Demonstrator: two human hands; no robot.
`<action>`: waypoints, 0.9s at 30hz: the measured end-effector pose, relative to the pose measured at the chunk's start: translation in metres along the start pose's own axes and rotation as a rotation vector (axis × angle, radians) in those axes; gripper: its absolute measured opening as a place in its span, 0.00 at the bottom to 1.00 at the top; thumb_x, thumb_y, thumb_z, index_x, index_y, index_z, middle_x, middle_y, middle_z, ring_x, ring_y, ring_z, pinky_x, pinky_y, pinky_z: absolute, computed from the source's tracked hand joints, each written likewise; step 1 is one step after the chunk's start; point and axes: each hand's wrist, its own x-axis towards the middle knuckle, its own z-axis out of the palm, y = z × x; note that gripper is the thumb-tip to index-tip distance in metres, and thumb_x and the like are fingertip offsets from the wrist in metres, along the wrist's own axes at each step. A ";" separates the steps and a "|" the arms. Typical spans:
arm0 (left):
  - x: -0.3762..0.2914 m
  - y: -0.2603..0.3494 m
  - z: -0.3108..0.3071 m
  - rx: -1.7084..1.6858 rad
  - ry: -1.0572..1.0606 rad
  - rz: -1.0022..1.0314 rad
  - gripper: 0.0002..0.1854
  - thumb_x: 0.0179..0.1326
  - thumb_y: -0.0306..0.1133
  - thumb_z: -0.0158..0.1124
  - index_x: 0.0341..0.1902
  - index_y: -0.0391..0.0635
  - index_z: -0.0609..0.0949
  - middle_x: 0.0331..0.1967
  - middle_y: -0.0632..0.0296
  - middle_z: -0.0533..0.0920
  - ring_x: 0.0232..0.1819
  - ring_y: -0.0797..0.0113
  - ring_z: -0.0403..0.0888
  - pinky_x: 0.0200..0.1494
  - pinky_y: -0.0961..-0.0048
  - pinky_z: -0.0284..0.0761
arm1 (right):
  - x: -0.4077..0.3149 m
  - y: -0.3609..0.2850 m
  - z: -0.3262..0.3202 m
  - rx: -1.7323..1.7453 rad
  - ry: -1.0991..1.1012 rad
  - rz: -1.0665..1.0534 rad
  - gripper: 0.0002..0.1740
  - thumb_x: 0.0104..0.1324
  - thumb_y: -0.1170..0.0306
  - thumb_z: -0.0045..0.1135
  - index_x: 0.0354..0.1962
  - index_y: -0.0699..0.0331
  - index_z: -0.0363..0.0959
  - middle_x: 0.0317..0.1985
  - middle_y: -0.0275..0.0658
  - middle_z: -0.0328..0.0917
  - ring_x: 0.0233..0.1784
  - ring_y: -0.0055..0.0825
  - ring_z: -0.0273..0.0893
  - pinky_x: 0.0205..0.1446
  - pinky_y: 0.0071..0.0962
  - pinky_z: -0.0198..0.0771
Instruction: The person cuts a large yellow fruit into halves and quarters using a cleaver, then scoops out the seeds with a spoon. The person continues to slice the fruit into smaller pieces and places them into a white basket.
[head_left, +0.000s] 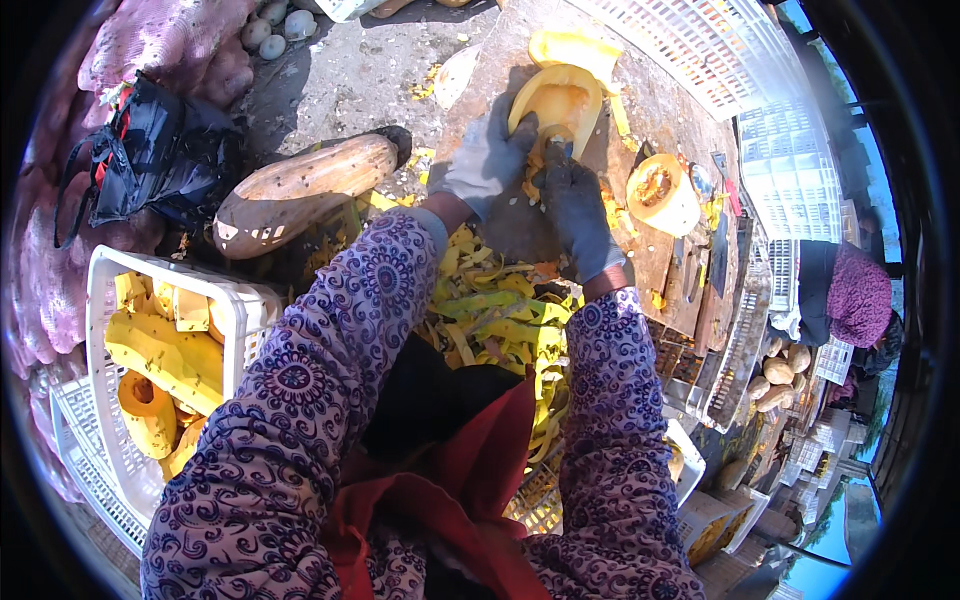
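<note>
A hollowed half of a peeled squash (589, 112) lies cavity-up on the wooden board (517, 225), its flesh pale orange. My gloved left hand (484, 161) grips its near left rim, thumb at the edge. My gloved right hand (577, 206) is closed around a small round-ended tool (556, 137) at the near end of the cavity; most of the tool is hidden by the fingers. Another yellow squash piece (574, 52) lies just beyond. To the right, a cut squash section (664, 195) shows seeds and stringy pulp. Seeds and pulp scraps are scattered around my hands.
Peel strips (502, 307) are heaped below the board. A whole squash (307, 191) lies left, above a white crate (251, 315) of peeled pieces. Knives (718, 255) lie at the board's right edge. White crates (787, 165) stand right, where another person (855, 292) bends over.
</note>
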 end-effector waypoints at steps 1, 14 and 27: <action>-0.001 0.000 0.001 -0.014 -0.012 -0.017 0.25 0.66 0.43 0.52 0.61 0.41 0.68 0.46 0.39 0.78 0.51 0.42 0.76 0.51 0.57 0.71 | -0.001 0.003 0.002 0.040 -0.026 0.037 0.36 0.69 0.45 0.36 0.40 0.74 0.75 0.38 0.61 0.77 0.46 0.54 0.76 0.51 0.43 0.68; -0.001 0.013 -0.001 -0.015 0.074 -0.045 0.23 0.66 0.38 0.55 0.60 0.39 0.69 0.42 0.56 0.78 0.43 0.71 0.75 0.47 0.71 0.73 | -0.015 0.015 -0.002 0.315 -0.268 0.337 0.26 0.69 0.56 0.44 0.50 0.72 0.69 0.42 0.51 0.77 0.45 0.43 0.76 0.47 0.34 0.69; -0.002 0.013 -0.003 -0.012 -0.013 0.016 0.24 0.67 0.40 0.53 0.62 0.40 0.67 0.44 0.54 0.79 0.44 0.69 0.76 0.47 0.71 0.74 | -0.005 0.005 0.007 0.169 -0.111 0.118 0.31 0.68 0.46 0.43 0.38 0.71 0.76 0.31 0.48 0.78 0.35 0.39 0.75 0.42 0.31 0.68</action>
